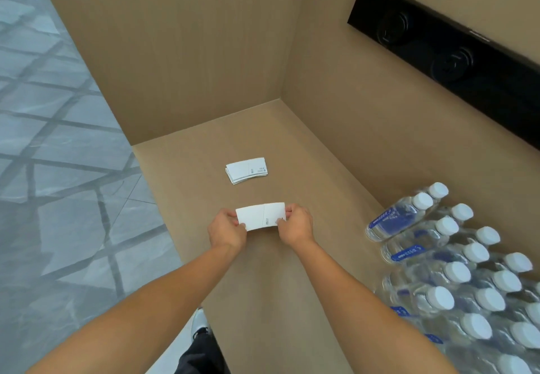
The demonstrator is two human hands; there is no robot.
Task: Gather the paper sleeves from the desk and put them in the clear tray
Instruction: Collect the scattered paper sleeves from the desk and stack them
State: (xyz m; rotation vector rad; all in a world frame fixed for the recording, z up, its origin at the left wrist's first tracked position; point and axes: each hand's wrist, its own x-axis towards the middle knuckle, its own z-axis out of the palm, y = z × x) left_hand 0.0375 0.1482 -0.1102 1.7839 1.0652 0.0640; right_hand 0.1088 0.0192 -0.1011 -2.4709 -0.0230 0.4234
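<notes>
Gathering is under way: left hand [226, 229] and right hand [296, 224] pinch a paper sleeve [261, 216] by its ends mid-desk [292, 300]; next, collect the stack [246, 170] toward the back corner; no tray in view

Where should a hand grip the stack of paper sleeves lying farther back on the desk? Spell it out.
Pinch the stack of sleeves across its two long edges, coming from above. It lies flat on the desk, slightly fanned at the near edge, so squeezing the long sides likely keeps the layers together.
</notes>
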